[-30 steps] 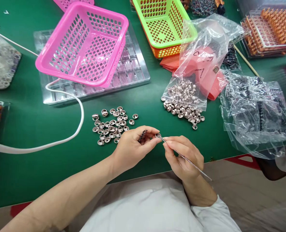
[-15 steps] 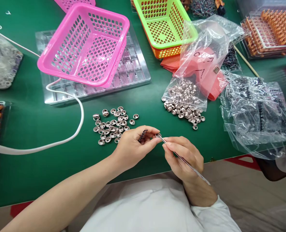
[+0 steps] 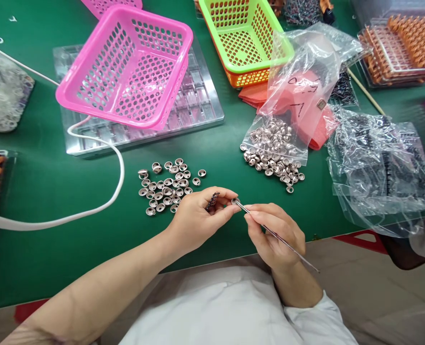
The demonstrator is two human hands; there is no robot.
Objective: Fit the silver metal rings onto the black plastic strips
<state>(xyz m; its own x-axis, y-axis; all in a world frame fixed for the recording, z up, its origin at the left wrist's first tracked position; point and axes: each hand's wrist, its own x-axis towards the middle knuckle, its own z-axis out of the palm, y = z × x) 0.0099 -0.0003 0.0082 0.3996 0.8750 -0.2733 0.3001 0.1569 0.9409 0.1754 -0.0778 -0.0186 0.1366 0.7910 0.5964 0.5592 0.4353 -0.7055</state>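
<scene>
- Now, your left hand (image 3: 198,215) is closed, thumb and forefinger pinching a small metal ring (image 3: 235,201) at their tips, with a dark beaded strip (image 3: 212,201) tucked against the fingers just behind it.
- Your right hand (image 3: 275,235) is closed on a thin metal pick (image 3: 277,235), held like a pen; its tip meets the ring between your two hands, and its tail sticks out past your wrist.
- The ring sits above the near edge of the green worktop (image 3: 47,182), right between both hands, which almost touch.
- A loose pile of metal rings (image 3: 167,186) lies just beyond your left hand; too many to count exactly, roughly thirty.
- A second heap of rings (image 3: 274,155) spills from one clear bag (image 3: 298,86), beyond your right hand and well apart from it.
- Another clear bag (image 3: 381,167) with dark parts lies to the right.
- Baskets: one pink basket (image 3: 126,64) resting tilted on a clear tray (image 3: 198,105), one green basket (image 3: 244,33) stacked in an orange one; two further pink baskets show only as corners at the edges.
- One white cable (image 3: 100,143) curves across the left side of the worktop.
</scene>
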